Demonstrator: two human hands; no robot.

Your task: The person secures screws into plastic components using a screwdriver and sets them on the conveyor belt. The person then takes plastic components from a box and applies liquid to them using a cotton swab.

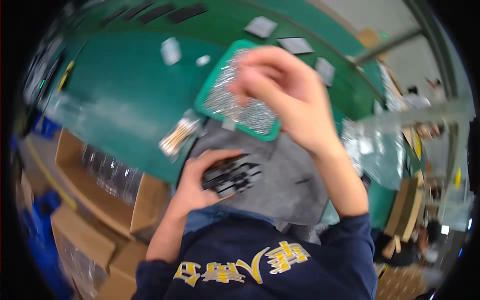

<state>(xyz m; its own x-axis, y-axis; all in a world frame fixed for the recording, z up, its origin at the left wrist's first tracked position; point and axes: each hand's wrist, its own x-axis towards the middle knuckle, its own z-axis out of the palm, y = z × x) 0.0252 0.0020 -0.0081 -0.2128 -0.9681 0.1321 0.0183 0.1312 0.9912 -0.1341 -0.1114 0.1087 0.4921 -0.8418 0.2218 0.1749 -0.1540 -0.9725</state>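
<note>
My left hand (192, 182) is wrapped round a cluster of small black and silver-grey block-shaped parts (232, 176), held over a grey mat (285, 175) close to my body. Their exact kind is blurred. Above a green tray (200, 102) hovers my right hand (295, 95), its fingers curled in and the thumb near the index finger. Motion smears the fingertips, and anything between them cannot be made out. Many thin, shiny silver pieces (225, 95) fill the tray; my right hand hides part of them.
A bag of cotton swabs (177, 136) lies left of the mat on the green table (115, 95). Farther back are a white bottle (171, 51) and several flat pale pieces (261, 26). Cardboard boxes (95, 192) stand at the left; clear plastic bags (375, 150) lie at right.
</note>
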